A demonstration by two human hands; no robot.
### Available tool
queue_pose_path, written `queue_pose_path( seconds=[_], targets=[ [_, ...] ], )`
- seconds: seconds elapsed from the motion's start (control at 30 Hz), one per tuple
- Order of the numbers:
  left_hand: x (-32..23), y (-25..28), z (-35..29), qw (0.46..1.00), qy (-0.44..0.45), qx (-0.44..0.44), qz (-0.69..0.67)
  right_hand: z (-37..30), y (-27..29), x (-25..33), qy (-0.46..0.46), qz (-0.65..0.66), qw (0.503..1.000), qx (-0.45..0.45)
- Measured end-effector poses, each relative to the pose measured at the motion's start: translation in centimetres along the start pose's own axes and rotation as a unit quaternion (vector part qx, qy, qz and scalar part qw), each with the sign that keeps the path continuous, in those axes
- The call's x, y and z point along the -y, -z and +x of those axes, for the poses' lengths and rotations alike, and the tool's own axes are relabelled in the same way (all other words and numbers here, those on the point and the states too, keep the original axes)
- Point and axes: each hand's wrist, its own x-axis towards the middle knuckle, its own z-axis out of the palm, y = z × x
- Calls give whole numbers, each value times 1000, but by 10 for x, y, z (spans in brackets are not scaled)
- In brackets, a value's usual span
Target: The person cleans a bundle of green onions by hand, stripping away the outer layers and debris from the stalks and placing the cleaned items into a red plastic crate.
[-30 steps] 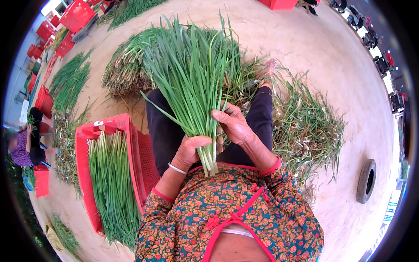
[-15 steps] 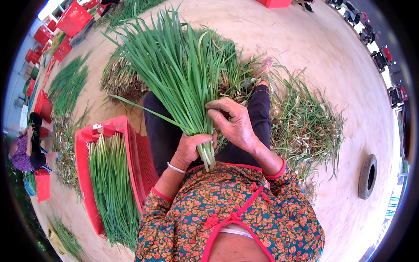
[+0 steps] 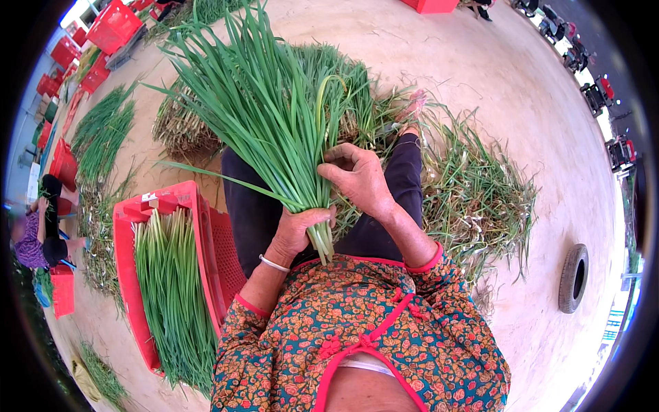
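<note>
My left hand is wrapped round the lower stems of a thick bunch of garlic chives, whose pale cut ends stick out below the fist. The long green leaves fan upward and away from me. At the right side of the bunch, the thumb and forefinger of my right hand pinch at the outer leaves. A yellowed leaf curls over above those fingers. To the left stands a red crate with trimmed garlic chives laid lengthwise in it.
Untrimmed chives are heaped beyond my knees. Loose leaf waste covers the floor at right, with a tyre farther over. More red crates stand at far left, where a person in purple sits.
The bunch has tilted and shifted slightly left, with both hands moving along with it. My right fingers are drawn closer together against the leaves.
</note>
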Motion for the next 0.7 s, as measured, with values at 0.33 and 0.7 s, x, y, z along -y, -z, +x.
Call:
queue_pose_path(
  seconds=[0.33,0.7],
  targets=[
    [1,0,22,970,13,-43,-238,-28,8,-6,-11,287,958,9],
    [-12,-17,38,974,-2,-56,-220,-56,27,26,160,176,970,50]
  ],
)
